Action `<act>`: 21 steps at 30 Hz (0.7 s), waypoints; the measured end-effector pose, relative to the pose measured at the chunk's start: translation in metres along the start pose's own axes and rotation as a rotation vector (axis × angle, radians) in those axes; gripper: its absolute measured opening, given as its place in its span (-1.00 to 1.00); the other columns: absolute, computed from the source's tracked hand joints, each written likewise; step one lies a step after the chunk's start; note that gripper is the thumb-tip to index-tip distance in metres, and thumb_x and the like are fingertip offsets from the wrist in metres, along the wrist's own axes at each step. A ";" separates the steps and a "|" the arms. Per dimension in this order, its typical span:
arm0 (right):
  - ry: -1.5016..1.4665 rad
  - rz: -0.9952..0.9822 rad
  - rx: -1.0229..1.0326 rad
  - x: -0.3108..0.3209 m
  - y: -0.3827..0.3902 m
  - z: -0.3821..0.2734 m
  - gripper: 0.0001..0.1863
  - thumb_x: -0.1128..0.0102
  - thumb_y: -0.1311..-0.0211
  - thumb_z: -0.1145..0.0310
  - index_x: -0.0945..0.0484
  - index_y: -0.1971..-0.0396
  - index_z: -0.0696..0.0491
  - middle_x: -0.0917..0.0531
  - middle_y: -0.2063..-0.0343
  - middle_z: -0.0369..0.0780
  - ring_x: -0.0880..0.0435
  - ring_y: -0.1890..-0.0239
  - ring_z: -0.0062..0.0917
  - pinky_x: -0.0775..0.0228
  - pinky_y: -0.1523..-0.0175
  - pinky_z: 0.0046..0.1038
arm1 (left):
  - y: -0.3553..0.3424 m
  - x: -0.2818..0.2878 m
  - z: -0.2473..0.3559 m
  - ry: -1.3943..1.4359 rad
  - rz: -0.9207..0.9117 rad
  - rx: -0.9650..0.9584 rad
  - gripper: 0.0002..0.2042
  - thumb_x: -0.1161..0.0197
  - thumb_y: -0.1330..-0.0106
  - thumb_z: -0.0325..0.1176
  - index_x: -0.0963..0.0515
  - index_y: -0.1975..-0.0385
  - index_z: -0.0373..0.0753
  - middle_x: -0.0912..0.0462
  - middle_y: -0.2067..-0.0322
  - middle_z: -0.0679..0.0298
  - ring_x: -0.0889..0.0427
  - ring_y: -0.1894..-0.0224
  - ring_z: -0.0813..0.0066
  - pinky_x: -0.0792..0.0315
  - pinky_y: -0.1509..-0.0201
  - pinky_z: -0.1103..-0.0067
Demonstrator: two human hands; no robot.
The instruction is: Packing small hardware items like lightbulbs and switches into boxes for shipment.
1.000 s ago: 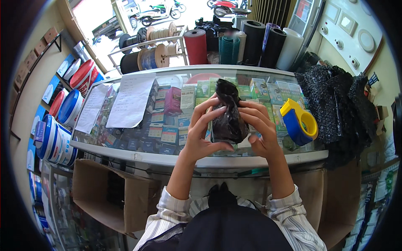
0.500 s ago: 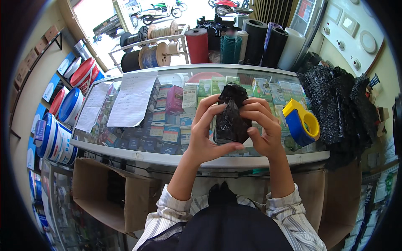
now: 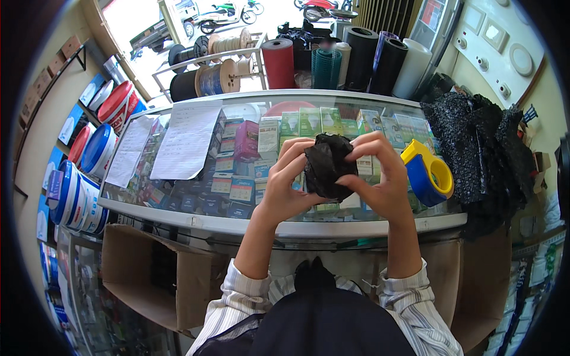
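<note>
A tape dispenser (image 3: pixel 418 181) stands close right of the right hand (image 3: pixel 387 191); leftward, 2 flat paper sheets (image 3: pixel 186 142) leave passage above.

Looks like a black plastic bundle (image 3: pixel 331 167), compact and roughly rounded in outline, with a dull sheen along the creases. Shows crumpled, overlapping folds across the upper face and a puckered far end. Hides any contents from view. Sits between the left hand (image 3: pixel 284 180) and the right hand (image 3: pixel 385 177), with left fingers along the left side, the left thumb at the near end, and right fingertips and thumb against the right side. Appears over the glass counter (image 3: pixel 190 221), right of the middle, between the near and far edges.
</note>
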State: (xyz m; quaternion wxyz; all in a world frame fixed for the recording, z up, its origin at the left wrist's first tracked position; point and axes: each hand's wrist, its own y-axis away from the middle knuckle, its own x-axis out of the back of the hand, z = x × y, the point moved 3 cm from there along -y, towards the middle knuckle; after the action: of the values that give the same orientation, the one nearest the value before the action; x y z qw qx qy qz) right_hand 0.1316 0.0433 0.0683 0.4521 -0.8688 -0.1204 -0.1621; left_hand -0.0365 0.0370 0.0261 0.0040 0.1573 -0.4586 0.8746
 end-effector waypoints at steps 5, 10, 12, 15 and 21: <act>-0.067 0.034 -0.171 0.007 -0.013 0.000 -0.75 -0.36 0.08 0.47 -0.60 0.32 0.09 -0.60 0.42 -0.25 -0.55 0.32 -0.49 -0.36 0.21 -0.54 | 0.000 -0.005 0.005 -0.003 0.003 -0.031 -0.50 -0.53 0.30 -0.38 -0.51 0.28 -0.35 -0.49 0.09 0.16 -0.49 0.08 0.19 -0.41 0.02 0.42; 0.072 -0.138 -0.065 0.008 -0.021 -0.008 -0.80 -0.33 0.07 0.52 -0.63 0.35 0.10 -0.60 0.48 -0.23 -0.56 0.34 -0.51 -0.38 0.22 -0.51 | 0.002 -0.003 0.002 0.178 0.071 0.227 -0.56 -0.51 0.29 -0.44 -0.50 0.33 -0.32 -0.49 0.09 0.17 -0.52 0.06 0.27 -0.41 -0.01 0.47; 0.089 -0.184 -0.004 0.006 -0.022 -0.013 -0.80 -0.33 0.08 0.54 -0.64 0.35 0.12 -0.61 0.50 -0.24 -0.55 0.31 -0.52 -0.37 0.19 -0.51 | 0.000 0.002 0.001 0.100 0.077 0.149 -0.57 -0.51 0.27 -0.44 -0.51 0.33 -0.32 -0.49 0.10 0.16 -0.53 0.04 0.26 -0.41 -0.02 0.46; 0.130 -0.273 0.034 0.007 -0.023 -0.023 -0.83 -0.33 0.02 0.38 -0.64 0.41 0.12 -0.60 0.45 -0.20 -0.58 0.33 -0.39 -0.41 0.21 -0.44 | -0.004 0.005 0.001 0.037 0.062 0.067 -0.59 -0.49 0.25 -0.45 -0.51 0.33 -0.31 -0.51 0.11 0.16 -0.51 -0.02 0.25 -0.40 -0.04 0.44; 0.192 -0.284 -0.088 0.012 -0.031 -0.033 -0.58 -0.39 0.08 0.29 -0.58 0.18 0.14 -0.55 0.30 -0.15 -0.55 0.27 -0.34 -0.39 0.12 -0.43 | -0.008 -0.001 0.004 0.045 -0.035 0.103 -0.60 -0.46 0.26 -0.48 -0.52 0.31 -0.26 -0.60 0.20 0.29 -0.45 -0.09 0.17 -0.33 -0.13 0.37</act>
State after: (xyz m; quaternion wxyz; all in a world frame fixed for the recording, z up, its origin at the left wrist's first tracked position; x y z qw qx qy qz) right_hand 0.1257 0.0345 0.1142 0.3957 -0.8425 -0.1913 -0.3116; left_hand -0.0334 0.0385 0.0348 0.0214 0.1458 -0.4099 0.9002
